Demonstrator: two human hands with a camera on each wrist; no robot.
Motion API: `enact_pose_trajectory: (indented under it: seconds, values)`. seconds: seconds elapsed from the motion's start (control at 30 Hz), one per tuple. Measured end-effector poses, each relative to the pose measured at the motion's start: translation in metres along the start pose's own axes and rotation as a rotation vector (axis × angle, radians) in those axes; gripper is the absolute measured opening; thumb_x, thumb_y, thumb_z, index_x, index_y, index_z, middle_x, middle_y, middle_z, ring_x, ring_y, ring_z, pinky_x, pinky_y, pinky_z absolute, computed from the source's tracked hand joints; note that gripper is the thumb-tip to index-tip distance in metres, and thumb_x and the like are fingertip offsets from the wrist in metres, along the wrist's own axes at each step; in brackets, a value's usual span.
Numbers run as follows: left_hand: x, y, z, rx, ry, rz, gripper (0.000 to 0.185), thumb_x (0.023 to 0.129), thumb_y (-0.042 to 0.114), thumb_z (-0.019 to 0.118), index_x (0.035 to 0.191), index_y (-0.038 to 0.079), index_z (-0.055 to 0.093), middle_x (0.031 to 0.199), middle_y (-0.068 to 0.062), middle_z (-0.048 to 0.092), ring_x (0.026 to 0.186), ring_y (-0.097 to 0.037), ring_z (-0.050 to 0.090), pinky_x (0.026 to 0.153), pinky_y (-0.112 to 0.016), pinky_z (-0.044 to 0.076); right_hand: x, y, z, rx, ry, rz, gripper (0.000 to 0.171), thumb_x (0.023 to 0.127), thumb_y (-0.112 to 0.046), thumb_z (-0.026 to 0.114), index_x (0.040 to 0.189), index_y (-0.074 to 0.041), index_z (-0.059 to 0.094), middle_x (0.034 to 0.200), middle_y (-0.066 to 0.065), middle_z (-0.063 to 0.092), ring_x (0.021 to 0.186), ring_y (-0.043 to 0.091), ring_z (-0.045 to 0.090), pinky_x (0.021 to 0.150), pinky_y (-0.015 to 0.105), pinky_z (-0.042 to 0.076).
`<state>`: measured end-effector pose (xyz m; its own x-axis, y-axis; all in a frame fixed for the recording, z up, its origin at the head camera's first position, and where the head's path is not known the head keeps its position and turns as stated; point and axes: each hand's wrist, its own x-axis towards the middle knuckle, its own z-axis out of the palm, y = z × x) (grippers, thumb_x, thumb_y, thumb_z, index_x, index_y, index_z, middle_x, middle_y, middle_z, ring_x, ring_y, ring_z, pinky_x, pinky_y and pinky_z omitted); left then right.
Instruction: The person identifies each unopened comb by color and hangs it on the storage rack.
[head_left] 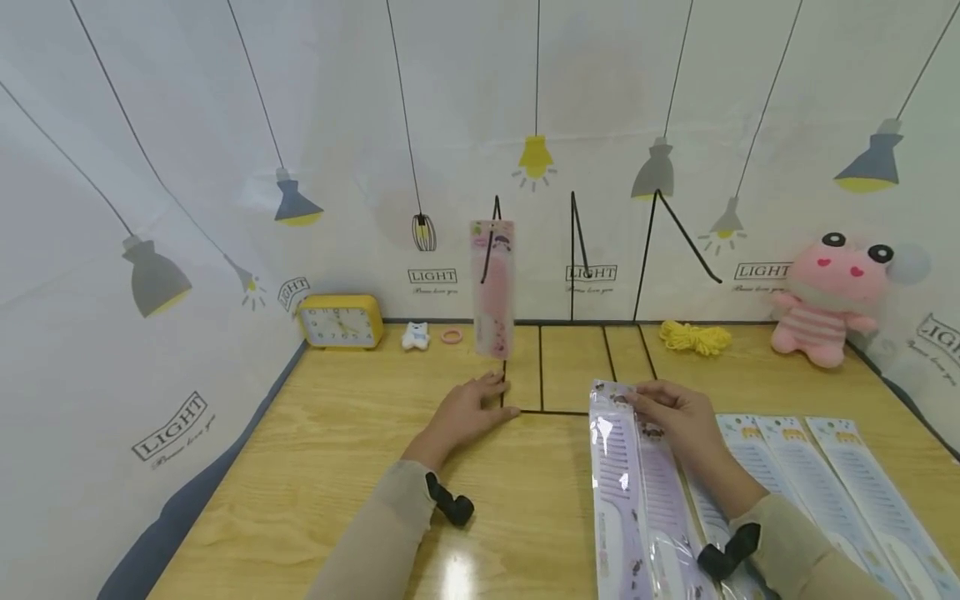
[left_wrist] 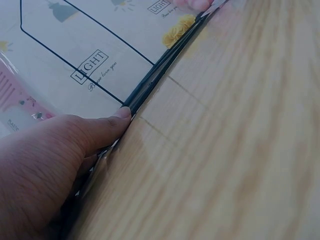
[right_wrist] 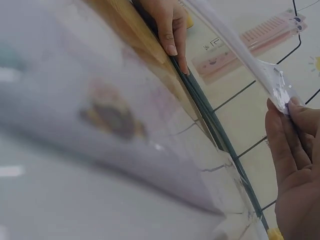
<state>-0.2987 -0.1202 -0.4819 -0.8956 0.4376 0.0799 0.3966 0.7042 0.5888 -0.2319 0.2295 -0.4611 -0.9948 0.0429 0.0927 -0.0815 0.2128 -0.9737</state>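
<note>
My right hand [head_left: 678, 421] pinches the top end of a purple comb in clear packaging [head_left: 617, 492], thumb against fingers in the right wrist view. The pack is lifted at that end. A second packaged purple comb [head_left: 663, 492] lies just right of it, partly under the hand. My left hand [head_left: 468, 408] rests at the front left corner of a black wire rack [head_left: 541, 367], its thumb touching the front wire and its fingers extended. On the rack's left hook hangs a packaged pink comb [head_left: 492, 292]. The middle hook [head_left: 573, 242] and right hook [head_left: 686, 233] are bare.
Packaged blue combs [head_left: 870, 483] lie at the right. Along the back stand a yellow clock [head_left: 341, 322], a small white bear figure [head_left: 415, 336], a pink ring [head_left: 452, 336], a yellow yarn bundle [head_left: 693, 337] and a pink plush toy [head_left: 817, 308]. A printed backdrop encloses the table.
</note>
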Motion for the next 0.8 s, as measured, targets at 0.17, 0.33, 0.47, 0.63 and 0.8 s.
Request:
enact_pose_trajectory:
  seconds: [0.17,0.33,0.47,0.63,0.8]
  values:
    - [0.001,0.002,-0.004,0.003,0.006,-0.01,0.07,0.093,0.063,0.06,0.149,0.022,0.051,0.161,0.004,0.034,0.15,-0.022,0.028,0.121,-0.048,0.024,0.002,-0.008,0.001,0.049,0.004,-0.012,0.041,0.088,-0.036,0.079,0.116,-0.007,0.071,0.1,-0.004,0.077,0.087,0.015,0.074,0.076,0.032,0.061]
    - [-0.001,0.003,-0.002,-0.01,-0.007,-0.008,0.07,0.093,0.061,0.061,0.149,0.021,0.051,0.161,0.003,0.034,0.149,-0.019,0.028,0.121,-0.045,0.025,-0.005,-0.026,0.0,0.072,0.002,-0.088,0.033,0.092,-0.025,0.076,0.111,0.002,0.072,0.096,-0.005,0.077,0.083,0.013,0.074,0.076,0.027,0.061]
    - [-0.001,0.003,-0.001,-0.003,0.0,-0.009,0.069,0.093,0.061,0.061,0.149,0.021,0.051,0.161,0.003,0.034,0.149,-0.019,0.029,0.121,-0.045,0.026,-0.011,-0.05,-0.002,0.094,-0.025,-0.124,0.028,0.093,-0.02,0.075,0.107,0.004,0.074,0.094,-0.003,0.077,0.081,0.012,0.074,0.075,0.026,0.061]
    - [-0.001,0.004,-0.001,0.012,-0.004,-0.006,0.069,0.094,0.06,0.06,0.149,0.021,0.051,0.161,0.003,0.034,0.149,-0.018,0.028,0.121,-0.045,0.025,-0.013,-0.081,-0.006,0.223,-0.065,-0.136,0.021,0.092,-0.014,0.076,0.105,0.002,0.076,0.094,-0.001,0.077,0.081,0.012,0.074,0.075,0.028,0.061]
    - [-0.002,0.003,-0.002,0.018,-0.01,-0.005,0.069,0.094,0.061,0.06,0.15,0.021,0.05,0.161,0.004,0.033,0.149,-0.016,0.028,0.121,-0.044,0.025,-0.012,-0.112,-0.006,0.286,-0.064,-0.203,0.014,0.091,-0.009,0.076,0.102,-0.001,0.077,0.093,-0.001,0.077,0.081,0.01,0.073,0.073,0.024,0.06]
